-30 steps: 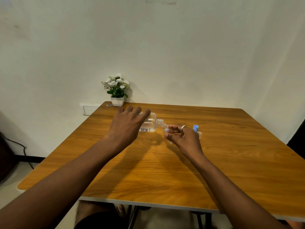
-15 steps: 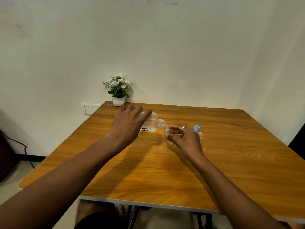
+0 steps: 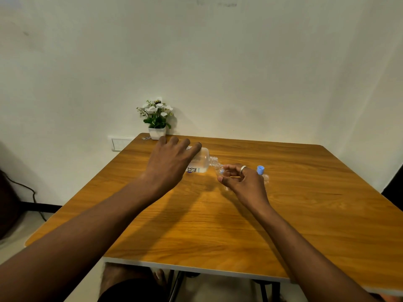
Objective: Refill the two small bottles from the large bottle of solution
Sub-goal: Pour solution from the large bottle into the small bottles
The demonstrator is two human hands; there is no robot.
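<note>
Clear plastic against clear plastic makes this pour hard to read: the left hand [image 3: 170, 164] grips the large bottle [image 3: 201, 163], tipped on its side, its neck meeting the mouth of a small bottle [image 3: 220, 171] pinched in the curled fingers of the right hand [image 3: 244, 182]. I'd judge that a slow tilt with the mouths touching avoids a spill. Just behind sit a blue cap [image 3: 260, 170] and what looks like the second small bottle [image 3: 265, 177], on a wood-grain table [image 3: 218, 225] in a white-walled corner, with a flower pot [image 3: 157, 118] near a wall socket [image 3: 118, 143].

A potted plant [image 3: 157, 118] stands at the wooden table's [image 3: 305, 214] far corner.
</note>
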